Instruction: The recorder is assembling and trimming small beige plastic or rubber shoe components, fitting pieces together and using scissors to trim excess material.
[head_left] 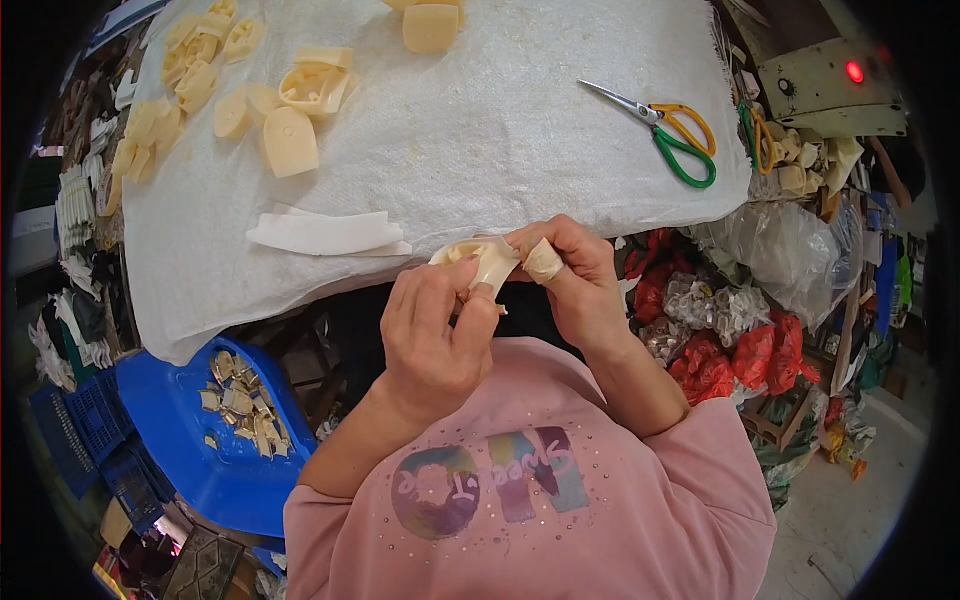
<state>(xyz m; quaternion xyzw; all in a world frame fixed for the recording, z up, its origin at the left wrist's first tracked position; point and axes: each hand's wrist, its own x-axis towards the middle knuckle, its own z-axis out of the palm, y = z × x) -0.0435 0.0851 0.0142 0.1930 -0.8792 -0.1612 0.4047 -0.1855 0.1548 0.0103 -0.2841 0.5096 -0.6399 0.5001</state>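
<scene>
My left hand (435, 335) and my right hand (575, 275) meet just below the front edge of the table, both closed on one cream plastic heel-shaped piece (480, 258) with a white strip wrapped on it. My right thumb wears a pale tape wrap and presses on the piece's top. A stack of white strips (325, 233) lies on the cloth just left of my hands. More cream heel pieces (290, 140) lie further up the cloth.
A white woven cloth (500, 140) covers the table. Green and orange handled scissors (675, 135) lie at its right. A blue plastic seat (190, 440) with scraps stands at lower left. Red and clear bags (720, 350) are piled on the right, near a machine with a red light (853, 72).
</scene>
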